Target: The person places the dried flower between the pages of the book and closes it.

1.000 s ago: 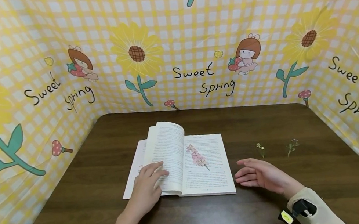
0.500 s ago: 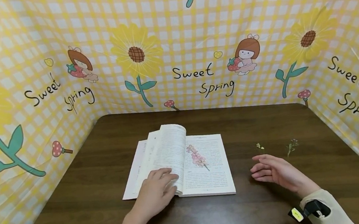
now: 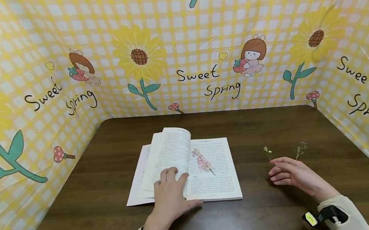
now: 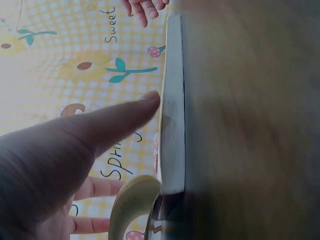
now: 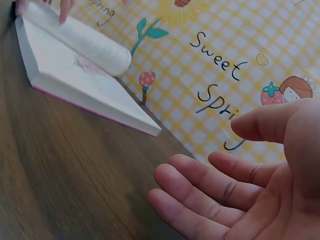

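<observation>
A book (image 3: 213, 191) lies spread on the table, its left pages (image 3: 172, 146) bulging up in a curl. A pink flower sprig (image 3: 203, 161) lies flat on its right page. My left hand (image 3: 171, 198) rests on the curled pages with its fingers spread, the thumb reaching over the book's lower edge. In the left wrist view that thumb (image 4: 120, 120) points straight at the page block. Right of the book, my right hand (image 3: 295, 178) hovers with loosely bent fingers and an empty palm. Just beyond it are a small yellowish flower sprig (image 3: 268, 152) and a thin green sprig (image 3: 300, 150).
The dark wooden table (image 3: 88, 201) extends around the book on all sides. A yellow checked cloth (image 3: 195, 34) with printed flowers and lettering hangs behind it and along both sides.
My left hand has moved right across the pages, its thumb now over the book's lower edge. My right hand has drawn away rightward, closer to the small sprigs. The curled pages have shifted slightly.
</observation>
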A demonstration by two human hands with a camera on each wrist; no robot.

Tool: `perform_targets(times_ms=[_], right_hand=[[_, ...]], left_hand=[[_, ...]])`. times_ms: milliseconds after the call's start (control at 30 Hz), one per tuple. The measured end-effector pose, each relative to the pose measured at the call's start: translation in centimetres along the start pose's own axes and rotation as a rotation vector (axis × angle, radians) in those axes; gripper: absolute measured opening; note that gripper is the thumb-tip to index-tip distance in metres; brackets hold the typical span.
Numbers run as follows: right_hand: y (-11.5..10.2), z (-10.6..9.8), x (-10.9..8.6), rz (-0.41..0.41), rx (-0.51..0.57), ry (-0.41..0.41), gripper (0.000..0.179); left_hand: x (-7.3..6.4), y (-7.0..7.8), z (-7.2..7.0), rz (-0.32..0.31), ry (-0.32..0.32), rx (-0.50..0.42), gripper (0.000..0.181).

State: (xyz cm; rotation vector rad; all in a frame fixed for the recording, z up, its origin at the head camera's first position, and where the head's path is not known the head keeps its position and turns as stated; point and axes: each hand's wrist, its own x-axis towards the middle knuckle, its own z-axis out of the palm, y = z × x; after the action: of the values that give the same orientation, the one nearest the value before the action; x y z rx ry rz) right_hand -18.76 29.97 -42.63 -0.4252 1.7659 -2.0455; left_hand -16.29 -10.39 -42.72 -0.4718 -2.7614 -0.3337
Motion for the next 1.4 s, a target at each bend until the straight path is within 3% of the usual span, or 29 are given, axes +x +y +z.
perform_targets(times_ms=[233,567,1000,1400], right_hand=[[-0.1,-0.7,-0.5,0.023,-0.057,0.07,0.022],[-0.2,-1.0,-0.8,0.014,-0.056,0.078,0.023],[-0.4,-0.8,-1.0,0.038,-0.1,0.114,0.02],[-0.3,-0.6,-0.6,0.025,-0.087,0.105,0.022]], left_hand=[[0.4,0.3,0.2,-0.002,0.038,0.039,0.079],[0.4,0.1,0.3,0.012,0.049,-0.011,0.07],[0.5,0.2,0.0,0.039,0.061,-0.016,0.042],[0.9,1.1,0.0,0.034,0.07,-0.068,0.028]])
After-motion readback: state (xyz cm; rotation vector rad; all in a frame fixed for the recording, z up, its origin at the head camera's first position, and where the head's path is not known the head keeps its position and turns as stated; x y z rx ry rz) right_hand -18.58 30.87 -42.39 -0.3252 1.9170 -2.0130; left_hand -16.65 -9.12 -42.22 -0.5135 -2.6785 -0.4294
